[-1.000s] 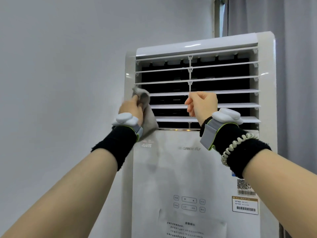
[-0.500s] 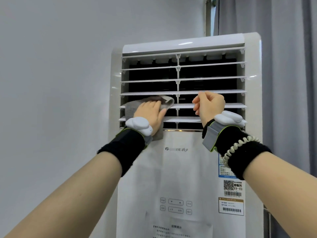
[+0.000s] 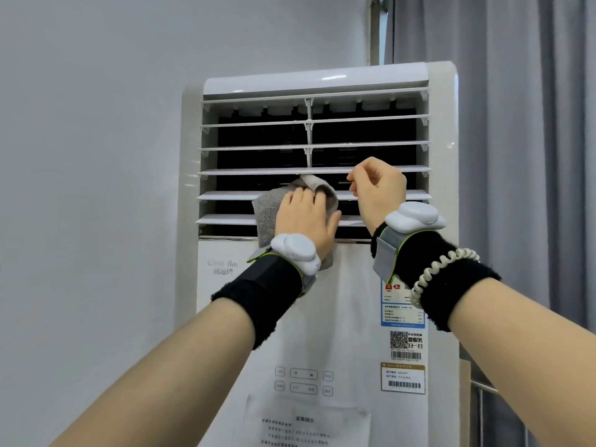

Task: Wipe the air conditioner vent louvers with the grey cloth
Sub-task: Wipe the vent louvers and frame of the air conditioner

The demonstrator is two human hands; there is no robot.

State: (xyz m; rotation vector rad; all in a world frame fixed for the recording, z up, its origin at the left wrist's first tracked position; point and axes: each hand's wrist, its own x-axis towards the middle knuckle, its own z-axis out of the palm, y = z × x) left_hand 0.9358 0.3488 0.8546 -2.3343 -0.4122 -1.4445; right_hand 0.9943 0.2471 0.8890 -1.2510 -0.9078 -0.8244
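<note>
A tall white air conditioner (image 3: 322,301) stands before me, with several horizontal white louvers (image 3: 258,171) across its dark vent. My left hand (image 3: 306,217) presses the grey cloth (image 3: 267,211) flat against the lower louvers, left of the vent's middle. The cloth's top edge reaches up to the louver above the hand. My right hand (image 3: 377,188) is just to the right, fingers curled and pinching the front edge of a louver near the centre. Both wrists carry black bands with white sensor pods.
A plain pale wall (image 3: 96,188) fills the left side. Grey curtains (image 3: 522,156) hang to the right of the unit. Below the vent are a control panel (image 3: 303,380), stickers (image 3: 403,317) and a taped paper notice (image 3: 306,424).
My left hand has slid the cloth rightward along the lower louvers, from the vent's left edge toward its middle. My right hand has stayed on its louver.
</note>
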